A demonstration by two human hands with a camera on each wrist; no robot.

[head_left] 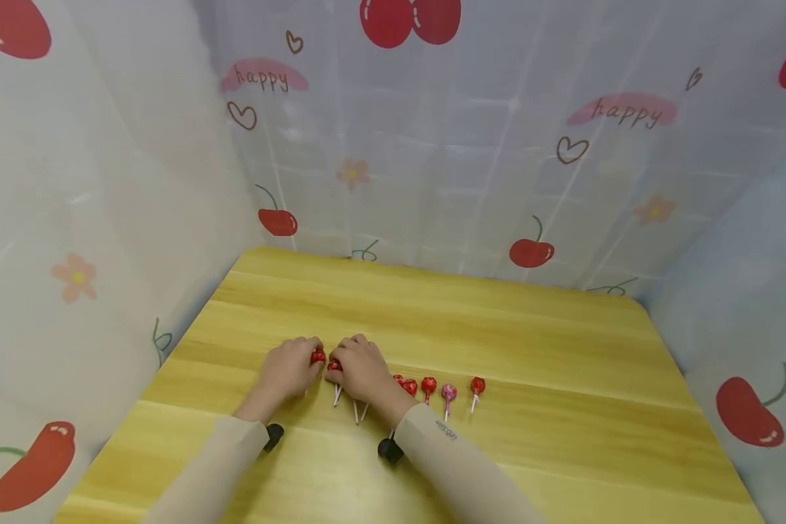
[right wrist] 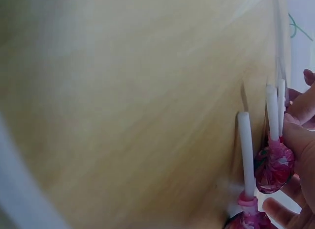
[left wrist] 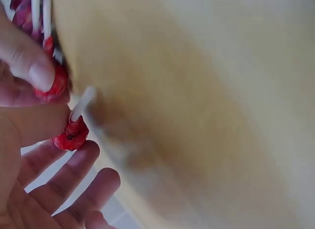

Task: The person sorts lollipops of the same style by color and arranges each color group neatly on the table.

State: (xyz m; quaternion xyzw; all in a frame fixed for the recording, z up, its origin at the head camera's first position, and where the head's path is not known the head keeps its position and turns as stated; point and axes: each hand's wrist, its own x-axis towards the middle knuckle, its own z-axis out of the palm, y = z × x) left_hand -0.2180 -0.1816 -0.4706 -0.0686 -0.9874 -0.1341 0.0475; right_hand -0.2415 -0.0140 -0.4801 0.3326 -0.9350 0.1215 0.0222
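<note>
Both hands are pinching red lollipops – left hand (head_left: 288,367) on one (head_left: 317,356), right hand (head_left: 362,367) on its neighbour (head_left: 333,365) right beside it – best to grip low and nudge gently, keeping the row (head_left: 442,388) lined up.

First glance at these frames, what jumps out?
Two hands meet near the table's front left: the left hand and right hand each pinch a red lollipop, heads almost touching. To their right, a row of lollipops lies on the wood, mostly red, one pink. Behind hangs a pale curtain printed with cherries and "happy".
</note>
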